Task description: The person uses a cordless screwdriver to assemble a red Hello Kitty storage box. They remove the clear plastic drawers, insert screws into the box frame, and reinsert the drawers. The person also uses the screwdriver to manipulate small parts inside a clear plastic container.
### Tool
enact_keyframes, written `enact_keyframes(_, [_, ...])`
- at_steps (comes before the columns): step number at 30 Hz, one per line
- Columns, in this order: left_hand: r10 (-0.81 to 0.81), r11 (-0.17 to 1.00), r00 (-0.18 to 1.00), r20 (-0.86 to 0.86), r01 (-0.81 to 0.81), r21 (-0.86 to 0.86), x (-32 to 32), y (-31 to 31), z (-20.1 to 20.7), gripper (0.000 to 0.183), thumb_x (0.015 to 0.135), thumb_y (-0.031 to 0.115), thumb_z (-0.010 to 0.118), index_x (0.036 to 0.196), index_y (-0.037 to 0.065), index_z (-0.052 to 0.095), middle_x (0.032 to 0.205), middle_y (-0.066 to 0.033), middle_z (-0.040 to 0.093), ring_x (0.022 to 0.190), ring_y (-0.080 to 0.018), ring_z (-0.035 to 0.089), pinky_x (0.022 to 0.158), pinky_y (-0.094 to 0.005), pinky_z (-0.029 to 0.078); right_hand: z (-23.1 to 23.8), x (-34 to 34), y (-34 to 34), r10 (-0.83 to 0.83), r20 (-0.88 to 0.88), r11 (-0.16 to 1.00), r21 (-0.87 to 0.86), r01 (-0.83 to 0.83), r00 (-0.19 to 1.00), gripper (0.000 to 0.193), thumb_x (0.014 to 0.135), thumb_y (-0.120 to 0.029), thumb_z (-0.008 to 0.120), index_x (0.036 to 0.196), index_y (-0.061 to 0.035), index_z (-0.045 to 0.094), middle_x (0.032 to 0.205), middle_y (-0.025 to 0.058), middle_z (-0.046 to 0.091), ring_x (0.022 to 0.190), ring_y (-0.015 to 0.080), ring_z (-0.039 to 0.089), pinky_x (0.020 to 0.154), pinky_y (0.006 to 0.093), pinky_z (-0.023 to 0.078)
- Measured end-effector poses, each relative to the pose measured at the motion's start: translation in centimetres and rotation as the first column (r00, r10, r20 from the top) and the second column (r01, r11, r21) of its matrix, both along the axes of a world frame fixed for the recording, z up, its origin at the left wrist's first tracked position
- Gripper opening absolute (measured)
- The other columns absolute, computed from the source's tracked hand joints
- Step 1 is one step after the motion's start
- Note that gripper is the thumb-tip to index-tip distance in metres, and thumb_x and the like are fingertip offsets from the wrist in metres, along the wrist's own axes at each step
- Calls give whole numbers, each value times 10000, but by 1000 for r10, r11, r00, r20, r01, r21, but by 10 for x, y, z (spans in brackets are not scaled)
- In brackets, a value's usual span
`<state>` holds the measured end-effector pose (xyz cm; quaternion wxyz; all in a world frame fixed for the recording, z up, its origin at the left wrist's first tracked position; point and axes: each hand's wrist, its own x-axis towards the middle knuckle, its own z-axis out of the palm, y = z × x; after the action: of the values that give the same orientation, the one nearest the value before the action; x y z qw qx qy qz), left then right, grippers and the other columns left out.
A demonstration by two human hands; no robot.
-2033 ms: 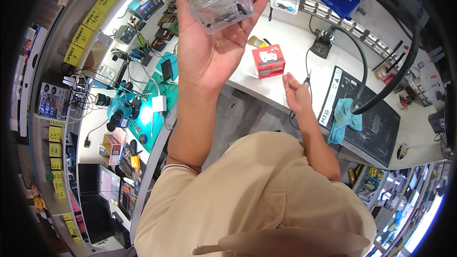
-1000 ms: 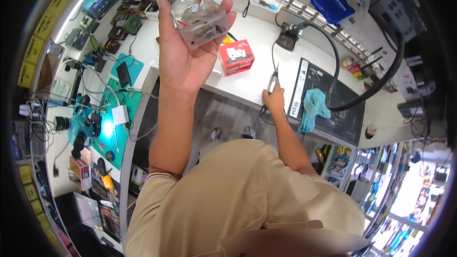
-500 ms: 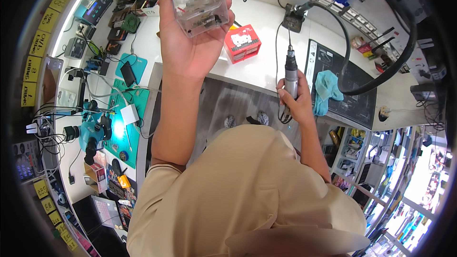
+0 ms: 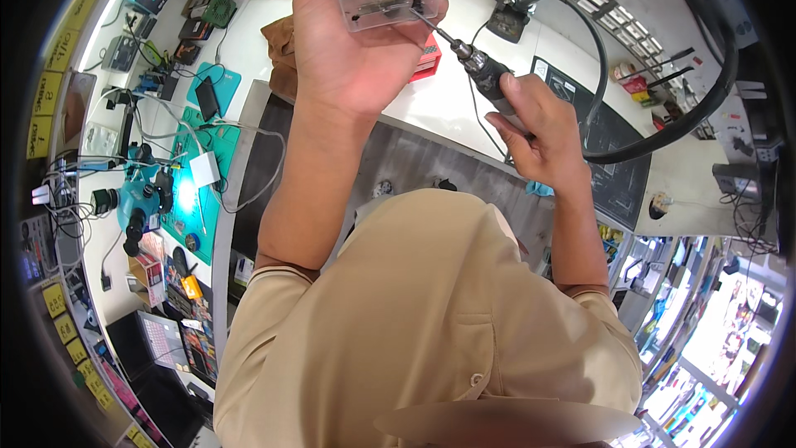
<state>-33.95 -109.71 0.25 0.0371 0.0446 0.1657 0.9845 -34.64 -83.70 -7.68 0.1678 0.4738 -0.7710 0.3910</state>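
My left hand (image 4: 348,75) is raised, palm up, with its fingers around a clear plastic box (image 4: 385,2). Small dark and metallic pieces lie inside the box. My right hand (image 4: 547,129) grips a rotary tool (image 4: 487,70) with a black collar and a thin metal bit. The bit points up and left, its tip at the right side of the box; whether it touches cannot be told. Partly hidden behind my left hand and the tool, a red box (image 4: 427,63) stands on the white bench (image 4: 439,112).
A black mat (image 4: 618,178) lies on the right with a thick black hose (image 4: 663,153) arching over it. To the left are a teal work mat (image 4: 195,199), a microscope (image 4: 141,199) and tangled cables. A brown item (image 4: 282,54) sits behind my left wrist.
My right hand has brought the rotary tool up and left, from upright to tilted, so its bit meets the box's outline. The view has shifted; the blue cloth is now mostly hidden.
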Motion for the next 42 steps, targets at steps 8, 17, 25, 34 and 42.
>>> enact_keyframes(8, [95, 994, 994, 52, -97, 45, 5, 21, 5, 489, 1087, 561, 604, 1209, 103, 724, 886, -88, 740, 828, -246, 685, 764, -373, 548, 8, -15, 16, 36, -53, 999, -9, -36, 998, 833, 832, 6, 827, 1573, -299, 600, 966, 87, 693, 645, 278, 634, 561, 390, 508])
enact_keyframes(17, [48, 995, 999, 3, -48, 86, 11, 25, 7, 488, 1080, 548, 620, 1230, 93, 714, 883, -96, 746, 832, -258, 705, 771, -381, 556, 12, -22, 21, 68, -76, 997, -27, -70, 995, 907, 768, 53, 794, 1576, -309, 597, 949, 69, 690, 647, 255, 642, 569, 374, 522])
enact_keyframes(25, [80, 993, 996, 50, -84, 79, 14, 23, 3, 496, 1080, 556, 608, 1239, 98, 714, 894, -113, 769, 835, -309, 755, 760, -455, 604, 21, -21, 21, 73, -66, 997, -11, -74, 995, 888, 751, 63, 770, 1551, -297, 631, 933, 63, 689, 646, 240, 645, 574, 363, 527])
enact_keyframes(34, [35, 995, 999, -17, -33, 95, 12, 21, 4, 494, 1087, 543, 602, 1213, 82, 726, 903, -145, 778, 844, -320, 762, 768, -432, 622, 34, -21, 19, 96, -76, 995, -16, -98, 992, 869, 754, 77, 772, 1546, -255, 640, 925, 85, 692, 660, 250, 650, 587, 363, 532])
enact_keyframes(42, [151, 984, 987, -51, -145, 107, 10, 15, 17, 523, 1091, 546, 604, 1213, 52, 723, 935, -154, 767, 834, -303, 750, 780, -399, 633, 38, -9, 16, 134, 26, 990, -48, -133, 991, 813, 809, 56, 806, 1552, -227, 635, 918, 102, 683, 677, 257, 647, 610, 347, 535])
